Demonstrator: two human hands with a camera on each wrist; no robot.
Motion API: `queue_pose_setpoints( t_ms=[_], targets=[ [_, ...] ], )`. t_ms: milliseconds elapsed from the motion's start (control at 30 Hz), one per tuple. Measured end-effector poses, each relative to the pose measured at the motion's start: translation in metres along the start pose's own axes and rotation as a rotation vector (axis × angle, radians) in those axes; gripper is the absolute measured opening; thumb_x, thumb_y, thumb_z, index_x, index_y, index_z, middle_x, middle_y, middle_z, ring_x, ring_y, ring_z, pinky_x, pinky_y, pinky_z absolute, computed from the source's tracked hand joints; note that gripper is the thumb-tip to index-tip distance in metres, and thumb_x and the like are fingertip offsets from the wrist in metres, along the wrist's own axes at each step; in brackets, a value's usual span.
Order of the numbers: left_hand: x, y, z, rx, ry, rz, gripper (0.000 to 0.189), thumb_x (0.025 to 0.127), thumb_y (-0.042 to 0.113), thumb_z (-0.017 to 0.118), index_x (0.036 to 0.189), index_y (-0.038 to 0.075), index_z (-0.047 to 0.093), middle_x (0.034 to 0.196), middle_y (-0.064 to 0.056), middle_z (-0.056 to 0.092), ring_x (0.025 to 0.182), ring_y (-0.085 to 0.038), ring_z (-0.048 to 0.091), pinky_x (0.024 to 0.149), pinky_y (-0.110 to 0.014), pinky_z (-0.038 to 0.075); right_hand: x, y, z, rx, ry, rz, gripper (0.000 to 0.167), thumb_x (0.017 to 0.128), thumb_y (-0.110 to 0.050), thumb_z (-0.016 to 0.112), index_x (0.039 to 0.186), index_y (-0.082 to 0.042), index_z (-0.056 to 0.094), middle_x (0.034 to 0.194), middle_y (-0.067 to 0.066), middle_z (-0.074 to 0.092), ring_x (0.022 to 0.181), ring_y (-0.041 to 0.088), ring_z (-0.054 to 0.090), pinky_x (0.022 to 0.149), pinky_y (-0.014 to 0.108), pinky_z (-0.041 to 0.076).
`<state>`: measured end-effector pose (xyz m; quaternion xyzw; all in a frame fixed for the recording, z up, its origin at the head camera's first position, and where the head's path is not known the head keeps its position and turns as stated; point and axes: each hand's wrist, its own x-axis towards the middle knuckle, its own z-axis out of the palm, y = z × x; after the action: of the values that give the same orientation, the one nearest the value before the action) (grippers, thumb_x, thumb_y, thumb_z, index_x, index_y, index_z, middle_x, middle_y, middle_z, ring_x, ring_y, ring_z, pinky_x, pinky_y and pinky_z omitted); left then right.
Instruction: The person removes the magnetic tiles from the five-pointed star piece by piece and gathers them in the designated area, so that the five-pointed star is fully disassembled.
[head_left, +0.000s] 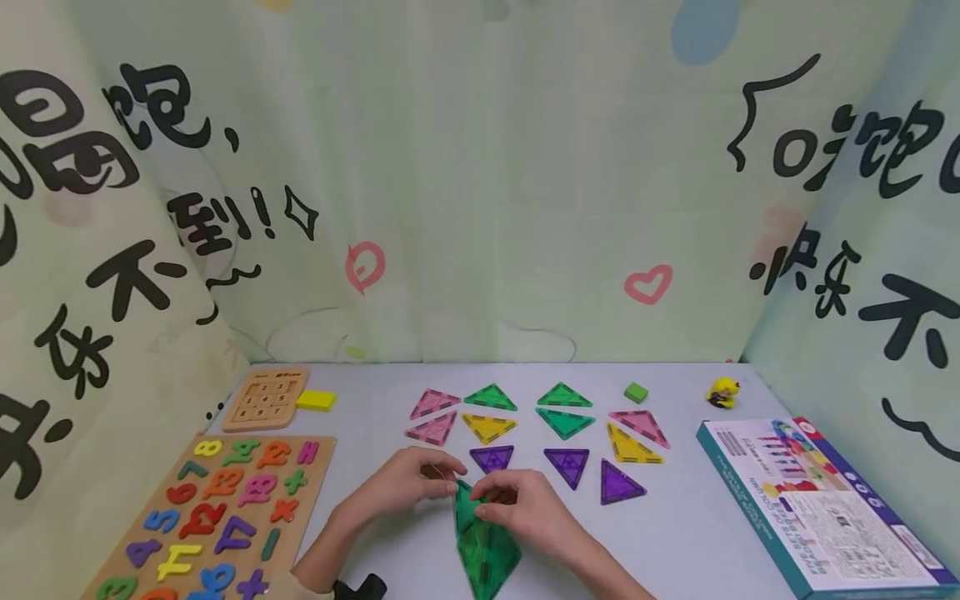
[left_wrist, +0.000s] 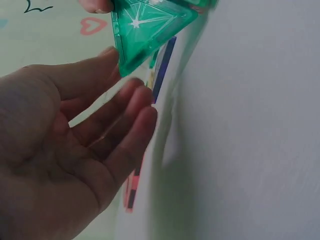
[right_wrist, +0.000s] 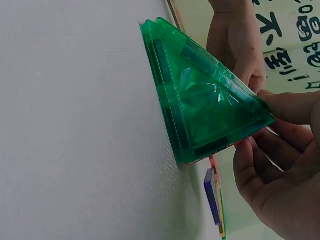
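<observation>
A green translucent shape of joined triangular magnetic tiles (head_left: pixel 487 554) stands on the table in front of me, tilted up toward my hands. My right hand (head_left: pixel 525 508) pinches its upper corner between thumb and fingers, as the right wrist view shows on the green tiles (right_wrist: pixel 215 105). On the other side, my left hand (head_left: pixel 408 483) holds the tip of the green tiles (left_wrist: pixel 150 30) at thumb and index finger, while its other fingers (left_wrist: pixel 142 100) hang loosely beneath. The exact contact there is partly hidden.
Beyond my hands lie pink, green, yellow and purple triangle tiles (head_left: pixel 491 458). A number puzzle board (head_left: pixel 322 475) and small wooden board (head_left: pixel 266 400) are left, with a yellow block (head_left: pixel 316 401). A box (head_left: pixel 832 500), a green block (head_left: pixel 636 392) and a yellow figurine (head_left: pixel 722 392) are right.
</observation>
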<state>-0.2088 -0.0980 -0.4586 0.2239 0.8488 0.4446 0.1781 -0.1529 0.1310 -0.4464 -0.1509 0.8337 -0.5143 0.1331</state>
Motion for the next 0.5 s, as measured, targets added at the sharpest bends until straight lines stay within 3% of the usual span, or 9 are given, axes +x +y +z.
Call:
queue_pose_setpoints(
  t_ms=[167,333,500],
  targets=[
    [0.001,-0.005,0.004,-0.02,0.018,0.013,0.005,0.091,0.017,0.072,0.093,0.014,0.075,0.085,0.003,0.07,0.079,-0.014,0.058,0.069,-0.024,0.049,-0.001,0.001,0.0,0.017,-0.033,-0.006,0.017,0.089,-0.021,0.073,0.105,-0.015,0.074,0.096,-0.001,0.072,0.085,0.012,0.063,0.074,0.02,0.052],
    [0.001,-0.009,0.006,-0.026,0.04,0.021,0.008,0.091,0.016,0.071,0.09,0.008,0.072,0.081,0.002,0.067,0.077,-0.014,0.058,0.068,-0.024,0.05,-0.003,0.005,-0.005,-0.008,-0.035,0.013,0.032,0.087,-0.022,0.075,0.117,-0.014,0.069,0.096,0.0,0.069,0.088,0.014,0.062,0.076,0.022,0.052],
    [0.0,-0.011,0.005,-0.001,0.06,0.01,0.008,0.092,0.017,0.07,0.088,0.01,0.071,0.081,0.003,0.066,0.078,-0.014,0.058,0.069,-0.024,0.049,-0.003,0.009,-0.007,-0.007,-0.041,0.061,0.033,0.085,-0.023,0.078,0.114,-0.012,0.07,0.095,0.0,0.069,0.087,0.014,0.062,0.074,0.025,0.051]
  ],
)
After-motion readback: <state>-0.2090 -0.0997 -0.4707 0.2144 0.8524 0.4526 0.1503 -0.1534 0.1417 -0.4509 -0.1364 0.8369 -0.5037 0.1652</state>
